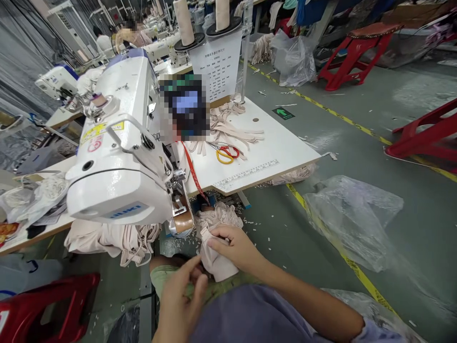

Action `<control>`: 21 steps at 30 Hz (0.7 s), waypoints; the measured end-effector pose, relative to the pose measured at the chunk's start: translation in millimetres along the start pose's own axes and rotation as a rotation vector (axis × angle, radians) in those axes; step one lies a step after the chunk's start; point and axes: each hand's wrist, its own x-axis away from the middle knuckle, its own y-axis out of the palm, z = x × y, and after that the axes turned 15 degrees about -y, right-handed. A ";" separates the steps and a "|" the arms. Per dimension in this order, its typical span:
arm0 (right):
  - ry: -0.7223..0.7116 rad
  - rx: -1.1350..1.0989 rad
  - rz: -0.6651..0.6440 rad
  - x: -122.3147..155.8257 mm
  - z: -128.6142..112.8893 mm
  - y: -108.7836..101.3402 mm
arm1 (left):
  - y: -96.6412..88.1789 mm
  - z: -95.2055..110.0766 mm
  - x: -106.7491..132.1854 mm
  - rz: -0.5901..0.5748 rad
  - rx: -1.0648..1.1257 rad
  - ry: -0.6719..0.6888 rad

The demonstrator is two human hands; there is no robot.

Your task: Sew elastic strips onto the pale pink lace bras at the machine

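A pale beige garment with lace (219, 264), perhaps a bra, hangs over my lap below the front edge of the sewing table. My right hand (237, 247) pinches its upper edge between thumb and fingers. Close to the garment's left side is my left hand (183, 290), its thumb and index finger apart; whether a fingertip touches the cloth is unclear. The white sewing machine (117, 143) stands just ahead and to the left, its needle end (178, 207) near the cloth. Part of the garment's lace lies bunched beyond my right hand.
Scissors with red and yellow handles (226, 153) lie on the white tabletop (282, 143) by beige strips (235, 128). More beige pieces (110, 238) hang at left. Red stools (357, 57), clear plastic bags (357, 214) and scraps are on the floor. Co-workers sit far back.
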 end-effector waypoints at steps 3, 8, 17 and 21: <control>-0.069 0.064 -0.090 0.2 -6.3 -3.2 | -18.2 9.5 -14.6 0.092 -0.050 0.229; -0.351 0.271 -0.298 3.0 -9.8 -4.7 | -30.7 17.6 -43.4 -0.131 -0.243 0.531; -0.813 0.696 -0.295 16.4 2.5 -3.2 | -14.7 -14.8 -33.5 0.258 -0.321 0.905; -0.817 0.679 -0.310 18.4 5.7 -1.1 | -15.1 -15.6 -32.4 0.299 -0.293 0.892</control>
